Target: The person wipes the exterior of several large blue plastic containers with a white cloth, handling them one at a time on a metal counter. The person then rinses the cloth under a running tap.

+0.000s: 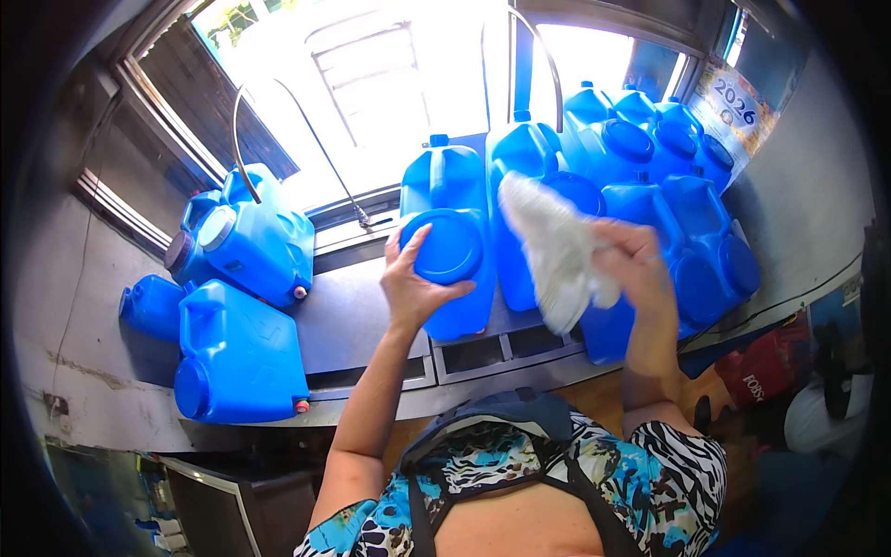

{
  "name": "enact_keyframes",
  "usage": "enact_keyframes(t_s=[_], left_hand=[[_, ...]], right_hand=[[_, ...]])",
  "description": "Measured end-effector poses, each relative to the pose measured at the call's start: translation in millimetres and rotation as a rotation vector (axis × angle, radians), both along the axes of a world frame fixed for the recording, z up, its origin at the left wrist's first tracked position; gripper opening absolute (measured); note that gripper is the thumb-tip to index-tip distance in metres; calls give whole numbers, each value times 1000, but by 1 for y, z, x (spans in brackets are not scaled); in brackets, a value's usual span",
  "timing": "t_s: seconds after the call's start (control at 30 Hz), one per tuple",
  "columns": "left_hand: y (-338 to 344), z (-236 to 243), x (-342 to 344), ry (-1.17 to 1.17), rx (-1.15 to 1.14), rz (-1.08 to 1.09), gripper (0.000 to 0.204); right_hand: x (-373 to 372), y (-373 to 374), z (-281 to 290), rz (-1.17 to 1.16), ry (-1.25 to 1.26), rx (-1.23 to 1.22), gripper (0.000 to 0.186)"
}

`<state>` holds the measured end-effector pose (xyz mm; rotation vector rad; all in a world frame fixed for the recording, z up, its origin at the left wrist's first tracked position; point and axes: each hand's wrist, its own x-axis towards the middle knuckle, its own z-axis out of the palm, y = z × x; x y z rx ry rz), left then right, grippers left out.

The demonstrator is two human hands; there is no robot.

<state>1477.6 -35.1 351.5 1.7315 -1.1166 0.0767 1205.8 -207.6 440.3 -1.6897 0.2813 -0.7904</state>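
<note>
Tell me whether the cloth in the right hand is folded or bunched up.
Bunched up: the white cloth hangs crumpled and blurred from the right hand.

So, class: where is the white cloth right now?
In the head view the white cloth is right of centre, gripped in the right hand, in front of the blue jugs and beside the jug that the left hand holds.

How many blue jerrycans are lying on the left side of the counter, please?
3: one jerrycan on top, a small one far left, one in front. Others may be hidden behind.
</note>
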Motion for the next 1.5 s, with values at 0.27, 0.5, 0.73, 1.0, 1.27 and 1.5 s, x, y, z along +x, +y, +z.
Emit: enact_keyframes(t_s=[0.27, 0.5, 0.73, 1.0, 1.27, 1.5], left_hand=[[-37, -10, -40, -93, 6, 137, 109], [-38, -11, -40, -115, -5, 150, 109], [-40, -14, -40, -115, -41, 154, 113], [-46, -24, -48, 31, -197, 70, 156], [-16, -67, -36, 316, -31, 30, 142], [-13, -69, -25, 224, 107, 117, 111]], right_hand=[[68, -84, -5, -407, 779, -611, 70], [74, -73, -71, -477, 349, -1038, 43], [74, -30, -104, -523, -195, -939, 19], [100, 10, -32, -208, -213, -384, 25], [132, 41, -77, -283, -94, -1039, 28], [109, 35, -85, 31, -384, -798, 25]])
